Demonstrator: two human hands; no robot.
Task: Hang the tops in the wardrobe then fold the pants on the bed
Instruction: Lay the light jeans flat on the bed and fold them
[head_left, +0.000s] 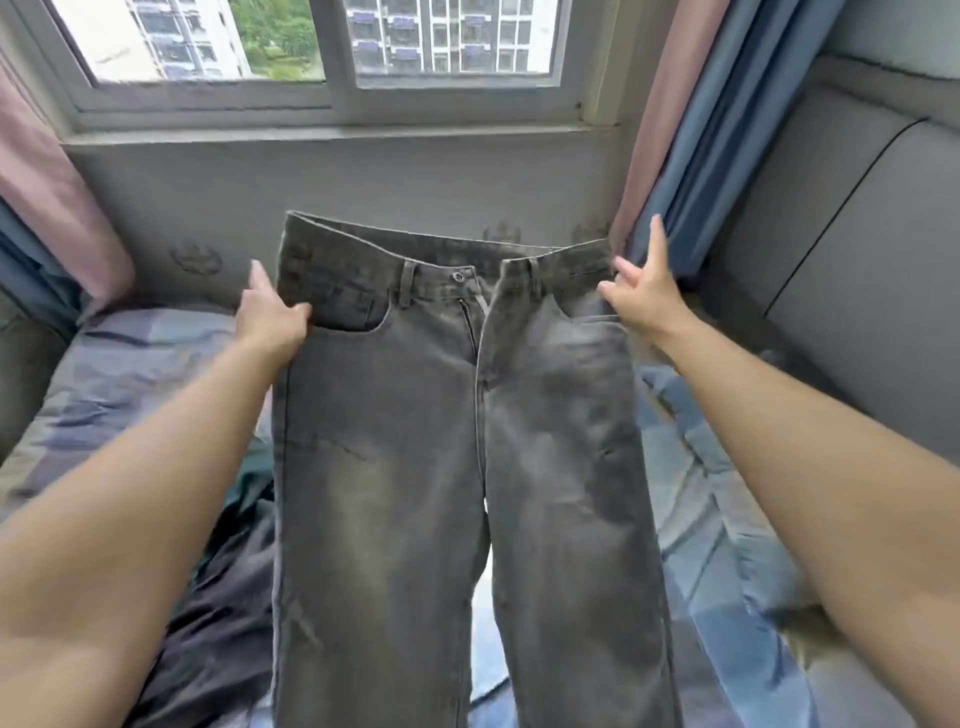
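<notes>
Grey jeans (467, 441), front side up, held spread at the waistband between left hand (270, 317) and right hand (636, 299), both pinching its side edges well apart above the bed (130, 374): keep the waistband taut and level, lower flat before folding.
</notes>
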